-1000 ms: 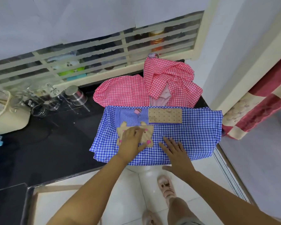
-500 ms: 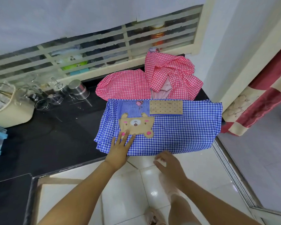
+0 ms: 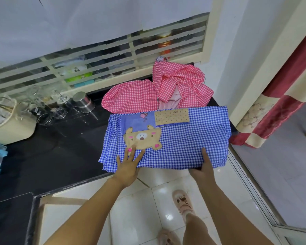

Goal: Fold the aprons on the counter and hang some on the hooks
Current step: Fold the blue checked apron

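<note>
Left hand (image 3: 128, 167) laid flat, fingers spread, on blue apron (image 3: 184, 142), its near edge pinched by right hand (image 3: 203, 167)

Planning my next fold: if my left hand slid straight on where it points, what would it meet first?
The bear patch on the blue checked apron; the left hand seems to touch its lower edge.
</note>
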The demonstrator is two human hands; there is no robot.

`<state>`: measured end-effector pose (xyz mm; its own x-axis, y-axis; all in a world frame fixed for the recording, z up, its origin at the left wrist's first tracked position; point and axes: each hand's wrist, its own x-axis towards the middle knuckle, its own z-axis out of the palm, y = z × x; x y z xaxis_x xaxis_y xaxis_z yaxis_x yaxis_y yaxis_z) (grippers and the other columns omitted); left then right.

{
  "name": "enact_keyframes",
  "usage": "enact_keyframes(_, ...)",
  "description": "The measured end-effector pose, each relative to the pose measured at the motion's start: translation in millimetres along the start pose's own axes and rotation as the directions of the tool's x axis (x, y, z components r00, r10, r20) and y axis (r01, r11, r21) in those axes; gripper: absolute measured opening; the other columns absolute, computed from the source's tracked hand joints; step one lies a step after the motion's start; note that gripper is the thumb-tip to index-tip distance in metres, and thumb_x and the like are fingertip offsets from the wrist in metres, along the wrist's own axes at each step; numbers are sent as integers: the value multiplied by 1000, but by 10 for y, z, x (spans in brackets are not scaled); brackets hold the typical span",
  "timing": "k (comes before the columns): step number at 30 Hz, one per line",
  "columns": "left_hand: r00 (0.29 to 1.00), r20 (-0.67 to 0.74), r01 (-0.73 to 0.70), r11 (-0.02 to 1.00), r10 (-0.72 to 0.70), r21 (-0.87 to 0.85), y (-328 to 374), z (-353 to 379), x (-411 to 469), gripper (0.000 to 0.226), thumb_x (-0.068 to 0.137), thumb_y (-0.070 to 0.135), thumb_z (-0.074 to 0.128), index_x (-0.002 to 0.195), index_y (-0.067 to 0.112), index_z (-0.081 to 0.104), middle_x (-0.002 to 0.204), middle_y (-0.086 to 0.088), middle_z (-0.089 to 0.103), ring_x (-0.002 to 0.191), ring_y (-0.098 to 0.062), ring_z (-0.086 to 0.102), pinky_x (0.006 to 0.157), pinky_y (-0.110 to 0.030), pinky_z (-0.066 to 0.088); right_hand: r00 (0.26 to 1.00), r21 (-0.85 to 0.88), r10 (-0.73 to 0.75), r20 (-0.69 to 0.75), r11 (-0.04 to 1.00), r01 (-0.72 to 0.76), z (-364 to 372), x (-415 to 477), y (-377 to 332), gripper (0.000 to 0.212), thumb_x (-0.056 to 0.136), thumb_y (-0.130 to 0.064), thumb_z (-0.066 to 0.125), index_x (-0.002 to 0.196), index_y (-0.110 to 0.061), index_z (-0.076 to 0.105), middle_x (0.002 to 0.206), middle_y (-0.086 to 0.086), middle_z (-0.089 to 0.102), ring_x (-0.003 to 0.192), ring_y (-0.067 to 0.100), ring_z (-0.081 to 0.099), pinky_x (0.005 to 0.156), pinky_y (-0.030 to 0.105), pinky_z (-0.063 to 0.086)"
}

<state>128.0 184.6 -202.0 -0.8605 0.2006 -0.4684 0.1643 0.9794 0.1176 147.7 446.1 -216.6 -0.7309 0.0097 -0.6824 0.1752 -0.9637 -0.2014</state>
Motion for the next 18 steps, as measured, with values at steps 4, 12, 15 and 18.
enact_keyframes(4,999,29,29,1000,-29,-7,133,0,50,79,97,57,31,144,29,-26,148,-2,-36,144,-35,-22,113,-63,-6,969,-111,-238,60,964,243,267,-50,-521,50,82,-8,63,130,-15,51,124,7,63,111,28,61,85,42,56)
enact_keyframes(12,965,-260,-156,776,-10,-611,971,-578,536,69,93,65,33,149,25,28,155,1,26,144,-18,20,118,-46,4,923,-383,-357,142,840,384,691,-49,-996,41,84,5,60,116,-19,55,124,3,61,111,23,60,88,36,54)
enact_keyframes(15,978,-208,-138,727,-6,-672,1134,-713,881,95,73,86,23,152,33,17,160,2,16,147,-20,11,118,-54,9,908,-422,-380,176,804,418,752,-85,-980,49,82,7,60,122,-20,52,124,0,61,111,22,59,92,38,51)
enact_keyframes(18,997,-65,-27,664,-33,-747,1192,-757,1098,120,52,98,36,152,34,15,161,1,13,148,-23,9,117,-54,13,899,-455,-358,252,776,437,847,-188,-929,50,81,9,60,122,-20,54,117,-2,66,105,20,63,85,37,55)
